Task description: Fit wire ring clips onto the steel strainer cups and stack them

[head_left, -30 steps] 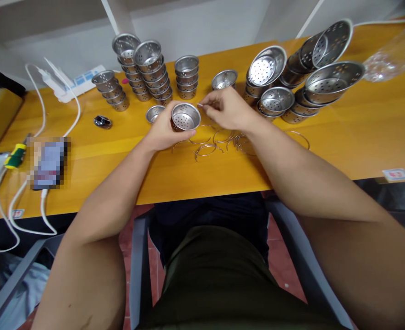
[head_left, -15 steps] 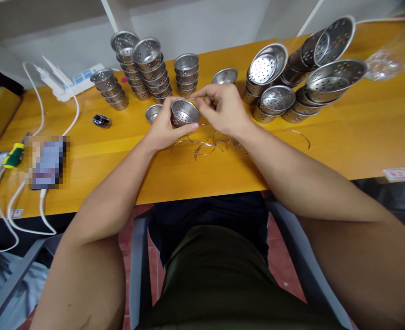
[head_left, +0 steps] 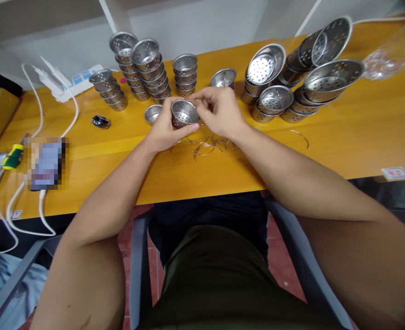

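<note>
nearest on the desk (head_left: 175, 178) lie the loose curved wires (head_left: 205, 145); just beyond them, the left hand (head_left: 164, 133) holds a perforated metal cup (head_left: 185, 114) with its mouth up, and the right hand (head_left: 223, 110) pinches a thin wire (head_left: 188, 99) by the cup's rim. the step in hand seems to be bringing this wire to the rim, so the next move calls, i judge, for a steady cup and small, exact finger work. farther away stand the stacked cups (head_left: 150, 66), to left and right.

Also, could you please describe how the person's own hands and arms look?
The left hand and right hand wear no gloves. No watch or bracelet shows on either wrist, and no sleeve covers the visible parts of the arms.
</note>
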A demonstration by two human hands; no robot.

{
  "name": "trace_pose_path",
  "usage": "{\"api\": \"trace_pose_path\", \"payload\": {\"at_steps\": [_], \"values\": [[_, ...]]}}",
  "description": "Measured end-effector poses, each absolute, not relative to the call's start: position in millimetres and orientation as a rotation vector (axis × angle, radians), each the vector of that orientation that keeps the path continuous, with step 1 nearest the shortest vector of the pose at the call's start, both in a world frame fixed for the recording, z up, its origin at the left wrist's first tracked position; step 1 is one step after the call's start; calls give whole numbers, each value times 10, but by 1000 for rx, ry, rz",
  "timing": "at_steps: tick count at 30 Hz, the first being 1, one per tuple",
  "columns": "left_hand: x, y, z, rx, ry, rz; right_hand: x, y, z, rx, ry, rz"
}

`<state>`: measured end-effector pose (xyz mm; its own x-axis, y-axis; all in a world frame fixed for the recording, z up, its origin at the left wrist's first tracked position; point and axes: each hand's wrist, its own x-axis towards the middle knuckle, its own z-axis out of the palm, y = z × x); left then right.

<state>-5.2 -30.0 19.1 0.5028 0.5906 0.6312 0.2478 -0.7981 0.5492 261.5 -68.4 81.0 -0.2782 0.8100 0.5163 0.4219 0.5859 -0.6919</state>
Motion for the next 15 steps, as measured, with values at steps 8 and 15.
{"api": "trace_pose_path", "payload": {"at_steps": [8, 15], "values": [[-38, -316, 208, 2372, 699, 1182, 2590, -685, 805, -1012, -1862, 521], [49, -405, 230, 2369, 798, 1221, 2457, -828, 893, -982, -1766, 589]]}}
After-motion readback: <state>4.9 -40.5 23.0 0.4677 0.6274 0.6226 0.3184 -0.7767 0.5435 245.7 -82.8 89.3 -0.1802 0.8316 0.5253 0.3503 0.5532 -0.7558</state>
